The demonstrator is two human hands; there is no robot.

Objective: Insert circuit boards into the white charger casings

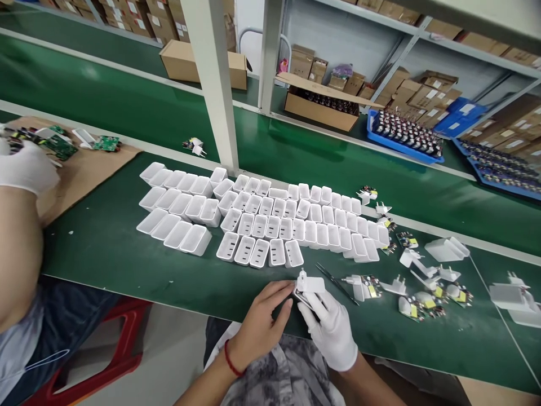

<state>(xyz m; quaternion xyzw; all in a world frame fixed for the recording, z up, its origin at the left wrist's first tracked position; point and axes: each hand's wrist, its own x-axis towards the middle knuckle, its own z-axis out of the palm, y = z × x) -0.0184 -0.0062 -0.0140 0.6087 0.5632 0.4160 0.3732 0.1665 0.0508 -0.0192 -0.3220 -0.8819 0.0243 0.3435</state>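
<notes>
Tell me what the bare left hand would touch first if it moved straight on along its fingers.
The left hand points up and right, toward the white charger piece that both hands hold. Its fingers already reach it, so nothing else lies between them.

both hands gripping charger plug

Bench: green, long, white-edged.
Post: white, upright at the far edge.
Shelves: held cardboard boxes.
Stool: red.
</notes>
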